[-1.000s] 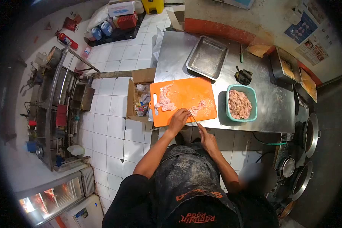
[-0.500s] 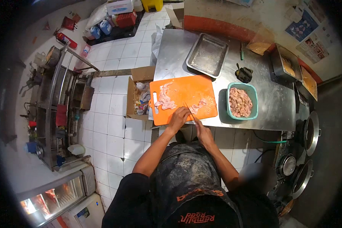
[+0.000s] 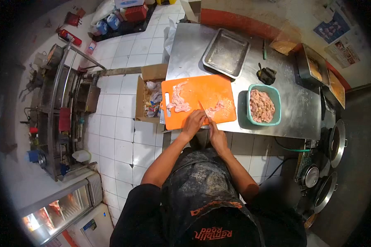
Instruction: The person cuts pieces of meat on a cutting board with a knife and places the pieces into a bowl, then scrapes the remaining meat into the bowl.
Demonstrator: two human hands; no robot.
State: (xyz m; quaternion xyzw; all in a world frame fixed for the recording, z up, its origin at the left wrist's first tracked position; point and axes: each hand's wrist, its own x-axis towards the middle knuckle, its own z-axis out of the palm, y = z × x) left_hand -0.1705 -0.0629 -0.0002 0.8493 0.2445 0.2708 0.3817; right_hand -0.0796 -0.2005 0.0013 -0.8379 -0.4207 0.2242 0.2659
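Note:
On the orange cutting board (image 3: 196,86), my right hand (image 3: 217,136) is closed round the handle of a knife (image 3: 202,106), its thin blade angled up and left. My left hand (image 3: 194,122) lies just left of the blade with curled fingers; whatever is under its fingertips is hidden. Close to the blade on the right is a small pile of raw meat strips (image 3: 215,108). A longer heap of pale raw meat (image 3: 179,99) lies at the board's left side. A turquoise tub (image 3: 264,124) full of cut raw meat (image 3: 261,106) stands right of the board.
The steel table (image 3: 294,123) also holds a metal tray (image 3: 226,53), a dark crumpled item (image 3: 266,76), a green-handled tool (image 3: 264,51) and a deep metal pan (image 3: 311,68). Left of it sits a cardboard box (image 3: 141,101) with plastic bags inside. Large pans (image 3: 337,144) stand at right.
The view has shifted slightly, so the board and table sit a little higher. Both hands stay close together at the board's near edge, the knife still in my right hand.

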